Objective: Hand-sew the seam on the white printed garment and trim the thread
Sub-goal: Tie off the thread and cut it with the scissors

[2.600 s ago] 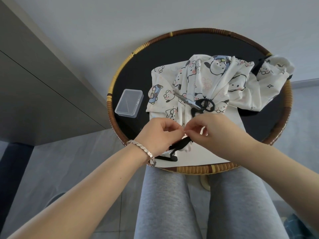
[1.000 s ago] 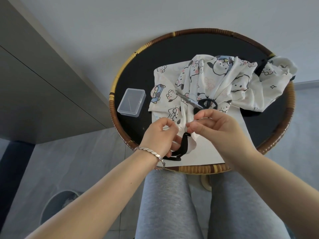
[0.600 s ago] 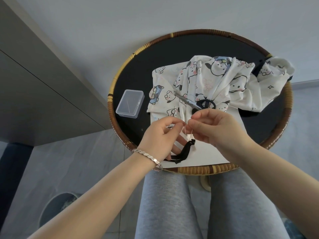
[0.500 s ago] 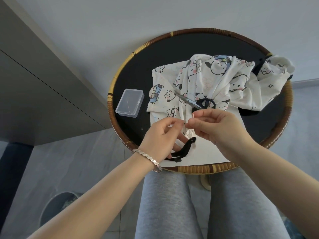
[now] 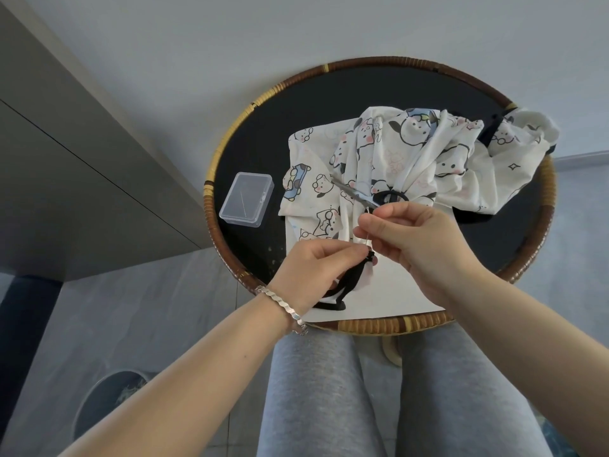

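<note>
Round black table (image 5: 208,196) with woven rim, centre of frame, against a pale wall. Lying crumpled across its centre and right: white printed garment (image 5: 389,153). At the garment's near edge: black strap (image 5: 346,278), pinched by left hand (image 5: 313,272). Just above: fine pale strand (image 5: 366,239), needle or thread not distinguishable, pinched by right hand (image 5: 418,239). Resting on the garment: scissors (image 5: 359,194). Left, on the tabletop: clear box (image 5: 247,199).
</note>
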Demonstrator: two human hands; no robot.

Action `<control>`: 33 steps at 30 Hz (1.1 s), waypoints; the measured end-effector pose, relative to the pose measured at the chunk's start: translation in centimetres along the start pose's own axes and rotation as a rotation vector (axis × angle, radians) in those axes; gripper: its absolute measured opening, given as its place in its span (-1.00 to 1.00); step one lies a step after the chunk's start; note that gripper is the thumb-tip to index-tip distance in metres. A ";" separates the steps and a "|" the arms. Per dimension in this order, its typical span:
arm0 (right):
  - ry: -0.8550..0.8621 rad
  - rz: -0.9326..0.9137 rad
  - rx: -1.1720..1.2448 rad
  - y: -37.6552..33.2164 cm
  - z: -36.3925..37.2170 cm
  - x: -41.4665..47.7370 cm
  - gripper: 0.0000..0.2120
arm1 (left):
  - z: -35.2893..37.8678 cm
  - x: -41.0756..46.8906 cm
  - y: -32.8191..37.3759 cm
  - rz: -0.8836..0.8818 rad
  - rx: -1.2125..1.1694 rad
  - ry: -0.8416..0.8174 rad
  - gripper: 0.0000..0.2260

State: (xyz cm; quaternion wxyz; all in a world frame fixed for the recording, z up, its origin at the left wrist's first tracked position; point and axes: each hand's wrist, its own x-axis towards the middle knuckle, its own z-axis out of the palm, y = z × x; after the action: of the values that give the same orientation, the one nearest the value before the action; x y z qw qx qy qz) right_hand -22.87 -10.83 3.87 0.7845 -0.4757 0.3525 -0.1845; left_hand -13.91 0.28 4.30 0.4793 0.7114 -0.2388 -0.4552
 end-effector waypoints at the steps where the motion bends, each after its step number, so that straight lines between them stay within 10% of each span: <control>1: 0.002 -0.008 -0.012 0.0 0.1 0.0 -0.81 | 0.0 0.0 -0.1 -0.018 -0.025 -0.010 -0.82; 19: -0.080 0.043 -0.446 2.4 -1.1 -2.0 -0.73 | 0.3 -0.1 -0.9 0.043 0.008 0.077 -0.90; 25: -0.048 0.053 -0.476 2.7 -1.1 -1.9 -0.77 | -1.8 0.6 -0.7 0.214 0.211 0.335 -0.91; 29: 0.004 0.029 -0.513 2.6 -1.2 -1.8 -0.81 | -2.4 0.7 -0.5 0.034 0.207 0.531 -0.89; 33: 0.013 0.019 -0.506 2.5 -1.2 -1.6 -0.79 | -1.4 -0.2 -0.2 -0.189 0.283 0.243 -0.69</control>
State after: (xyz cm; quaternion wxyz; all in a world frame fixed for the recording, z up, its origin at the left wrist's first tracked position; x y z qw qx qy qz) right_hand -24.96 -9.31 1.95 0.6399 -0.6524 0.3968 -0.0861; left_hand -12.79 1.18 4.40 0.3553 0.8405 -0.1730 -0.3707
